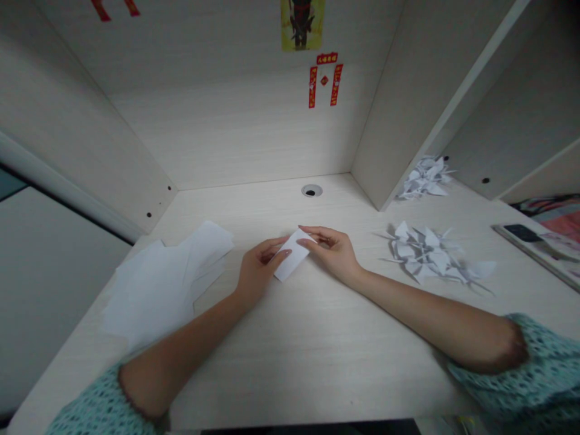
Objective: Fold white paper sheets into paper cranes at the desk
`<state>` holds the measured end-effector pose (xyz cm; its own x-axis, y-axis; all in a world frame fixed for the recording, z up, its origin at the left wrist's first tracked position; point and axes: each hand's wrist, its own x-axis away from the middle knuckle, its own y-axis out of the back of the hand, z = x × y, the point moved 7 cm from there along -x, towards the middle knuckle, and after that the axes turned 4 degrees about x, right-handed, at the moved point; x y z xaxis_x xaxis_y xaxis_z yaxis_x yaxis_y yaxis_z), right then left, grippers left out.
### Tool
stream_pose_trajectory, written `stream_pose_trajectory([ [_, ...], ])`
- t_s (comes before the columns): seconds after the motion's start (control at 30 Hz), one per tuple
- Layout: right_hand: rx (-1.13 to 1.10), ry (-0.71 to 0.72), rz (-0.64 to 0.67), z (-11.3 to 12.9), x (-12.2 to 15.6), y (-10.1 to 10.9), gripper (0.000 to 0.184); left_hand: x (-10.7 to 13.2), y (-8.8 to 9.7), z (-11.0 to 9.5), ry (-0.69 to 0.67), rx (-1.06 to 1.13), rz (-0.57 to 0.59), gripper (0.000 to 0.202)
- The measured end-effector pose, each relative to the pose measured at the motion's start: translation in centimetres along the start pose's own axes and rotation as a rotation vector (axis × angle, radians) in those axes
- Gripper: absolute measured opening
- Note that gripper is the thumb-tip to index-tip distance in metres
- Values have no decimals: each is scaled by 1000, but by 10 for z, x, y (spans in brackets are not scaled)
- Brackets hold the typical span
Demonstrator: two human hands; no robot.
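Observation:
A small white folded piece of paper (292,256) is held at a slant over the middle of the desk. My left hand (263,264) pinches its lower left side, thumb on top and fingers behind. At its upper right corner, my right hand (333,249) grips it between thumb and forefinger. Left of my left hand lies a spread stack of white paper sheets (154,290). To the right of my right hand sits a pile of folded white paper cranes (423,251), their wings and points overlapping.
Behind the upright partition (389,121) is a second heap of folded paper (426,177). At the far right lies a flat board-like item (534,241) with a dark phone-like object (523,233) on it. A round cable hole (312,191) is near the back panel.

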<state>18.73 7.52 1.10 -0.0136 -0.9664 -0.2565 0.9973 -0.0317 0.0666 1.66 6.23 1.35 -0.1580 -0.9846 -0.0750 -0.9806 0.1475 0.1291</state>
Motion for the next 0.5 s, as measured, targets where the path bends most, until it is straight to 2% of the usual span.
stream_pose_trajectory([
  [0.1, 7, 11, -49, 2, 1, 3, 38, -1, 3, 2, 8, 51, -38, 40],
  [0.27, 85, 45, -113, 2, 3, 7, 27, -1, 4, 0, -17, 53, -52, 38],
  [0.5, 126, 102, -90, 5, 3, 7, 27, 2, 7, 0, -14, -17, -114, 37],
])
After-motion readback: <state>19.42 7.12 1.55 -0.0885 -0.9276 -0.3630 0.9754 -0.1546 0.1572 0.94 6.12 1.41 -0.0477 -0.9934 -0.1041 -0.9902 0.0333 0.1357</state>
